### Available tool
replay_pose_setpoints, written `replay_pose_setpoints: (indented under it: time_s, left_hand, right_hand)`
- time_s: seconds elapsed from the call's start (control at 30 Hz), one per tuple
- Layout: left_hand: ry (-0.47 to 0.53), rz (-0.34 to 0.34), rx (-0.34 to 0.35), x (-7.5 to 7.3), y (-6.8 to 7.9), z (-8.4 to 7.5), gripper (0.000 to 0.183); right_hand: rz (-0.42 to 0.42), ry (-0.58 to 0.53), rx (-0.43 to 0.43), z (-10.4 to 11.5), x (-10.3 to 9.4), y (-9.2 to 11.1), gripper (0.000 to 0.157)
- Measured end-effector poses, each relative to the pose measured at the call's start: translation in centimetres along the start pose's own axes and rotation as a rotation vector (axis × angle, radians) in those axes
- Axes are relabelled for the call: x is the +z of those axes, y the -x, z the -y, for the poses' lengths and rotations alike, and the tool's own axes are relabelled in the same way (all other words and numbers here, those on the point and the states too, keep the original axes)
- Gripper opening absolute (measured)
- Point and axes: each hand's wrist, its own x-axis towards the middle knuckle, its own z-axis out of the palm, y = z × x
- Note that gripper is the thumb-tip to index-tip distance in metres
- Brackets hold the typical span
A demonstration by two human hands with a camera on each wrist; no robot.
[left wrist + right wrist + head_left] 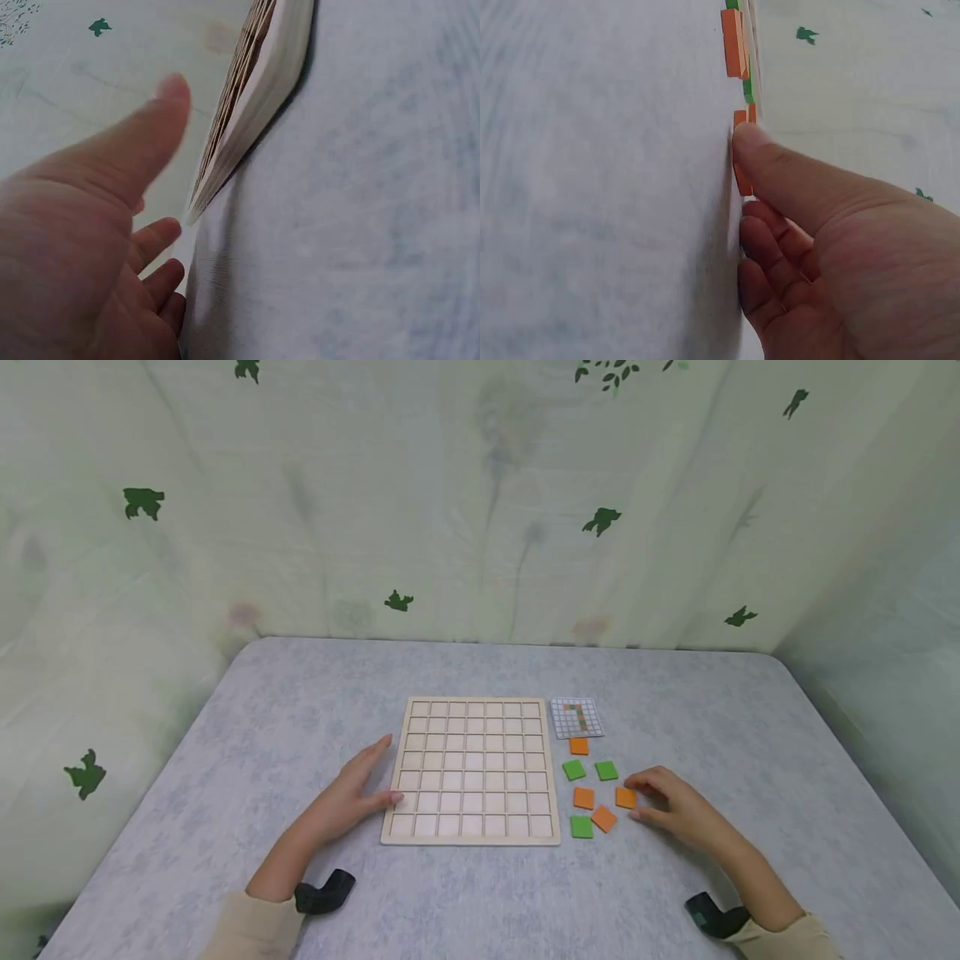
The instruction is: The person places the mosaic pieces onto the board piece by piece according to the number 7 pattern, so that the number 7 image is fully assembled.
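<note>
A pale wooden grid board (pixel 476 839) lies on the table. My left hand (pixel 348 797) is at its left side, fingers extended along the edge and thumb over the frame; the left wrist view shows the thumb (pixel 154 131) apart from the other fingers, near the board's edge (pixel 259 97). My right hand (pixel 686 810) is right of the loose tiles, thumb and index finger pinching an orange square tile (pixel 625 797) at its right side. In the right wrist view the thumb (pixel 780 161) overlaps that tile (pixel 742 176), which stays low at the tabletop.
Between board and right hand lie more orange tiles (pixel 583 798) and green tiles (pixel 581 827). A small grid card (pixel 561 720) with an orange and green pattern lies at the board's upper right. Behind the table (pixel 480 902) hangs a pale curtain (pixel 450 510) with green birds.
</note>
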Motion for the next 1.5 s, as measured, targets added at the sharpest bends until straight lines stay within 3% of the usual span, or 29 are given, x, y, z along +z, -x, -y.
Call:
replay_pose_setpoints:
  time_s: [0.17,0.37,0.63,0.83,1.0,1.17,1.3,1.5]
  left_hand:
    - [-0.07,0.018,0.07,0.4,0.1,0.7,0.068]
    - [-0.12,0.024,0.105,0.3,0.2,0.5,0.061]
    - [-0.152,0.012,0.096,0.8,0.1,0.5,0.062]
    - [-0.149,0.016,0.07,1.0,0.2,0.1,0.062]
    - [-0.155,0.006,0.056,1.3,0.3,-0.2,0.062]
    - [-0.152,-0.002,0.033,1.4,0.5,-0.6,0.062]
    - [-0.15,-0.009,0.053,1.5,0.6,-0.9,0.062]
    - [-0.15,-0.012,0.055,1.5,0.7,-0.9,0.062]
  right_hand:
    - [-0.004,0.035,0.012,0.1,0.1,-0.2,0.024]
    - [0.007,0.034,0.022,1.5,-0.8,-1.1,0.025]
    - [-0.063,0.034,-0.106,4.9,-1.5,-4.1,0.03]
    - [-0.07,-0.051,-0.214,8.8,-1.1,-7.5,0.033]
    - [-0.08,-0.111,-0.296,11.6,0.4,-10.9,0.033]
    - [-0.049,-0.149,-0.323,13.7,2.6,-14.3,0.033]
    - [0.011,-0.177,-0.273,14.5,4.5,-16.3,0.031]
    - [0.1,-0.212,-0.161,13.9,6.9,-18.2,0.027]
